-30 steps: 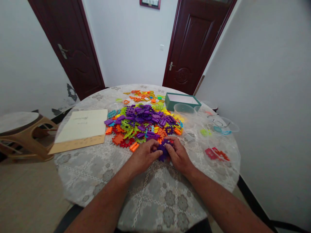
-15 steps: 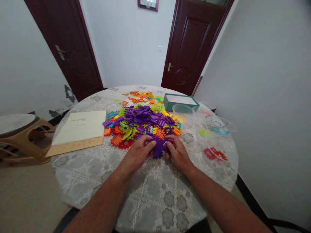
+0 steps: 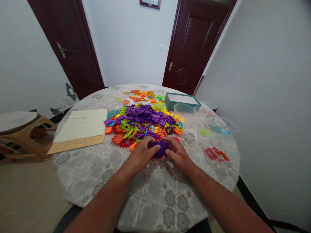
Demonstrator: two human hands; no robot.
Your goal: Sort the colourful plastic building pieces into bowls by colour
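Observation:
Both hands meet over the near edge of a big pile of plastic interlocking pieces (image 3: 143,121) in purple, green, orange and yellow. My left hand (image 3: 141,153) and my right hand (image 3: 178,155) each pinch the same small cluster of purple pieces (image 3: 160,148), held just above the round table with its lace cloth (image 3: 155,194). Fingers of both hands curl around the cluster, covering part of it.
A cream booklet on a brown board (image 3: 81,127) lies at the left. A teal box (image 3: 182,100) and several clear plastic bowls (image 3: 220,126) holding a few coloured pieces stand at the right. A wooden stool (image 3: 21,132) is beside the table; two dark doors are behind.
The purple cluster has been turned and drawn in between my fingers, so it looks more compact than half a second ago. Both hands stay in the same spot.

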